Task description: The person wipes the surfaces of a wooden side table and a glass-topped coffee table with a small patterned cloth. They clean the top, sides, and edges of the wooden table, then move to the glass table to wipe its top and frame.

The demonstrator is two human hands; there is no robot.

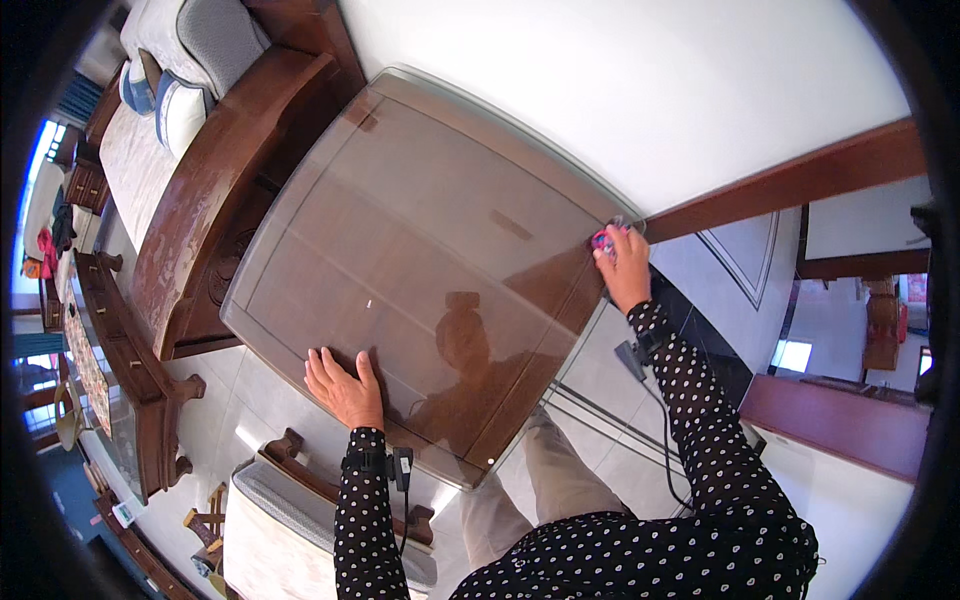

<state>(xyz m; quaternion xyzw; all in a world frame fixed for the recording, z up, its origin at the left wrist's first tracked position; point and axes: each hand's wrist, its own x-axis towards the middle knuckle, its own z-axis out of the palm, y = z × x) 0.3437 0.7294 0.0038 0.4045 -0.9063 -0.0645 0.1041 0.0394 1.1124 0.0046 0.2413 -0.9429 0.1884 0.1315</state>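
Note:
A dark wooden table with a glass top (420, 225) stands before me, its surface reflecting my head and shoulders. Near the table's right corner, by the white wall, my right hand (628, 270) grips a small pink and blue thing (602, 240), mostly covered by the fingers; its kind is unclear. My left hand (345, 390) lies flat on the glass near the table's lower left edge, fingers spread, holding nothing. A tiny white speck (368, 304) is on the glass, above that hand.
A white wall (637, 90) borders the table's far side. A wooden bed footboard (217, 187) stands at its left. Below are an upholstered seat (277, 517) and the tiled floor (600, 367). A wooden cabinet (124, 337) is farther left. Cables hang from both wrist straps.

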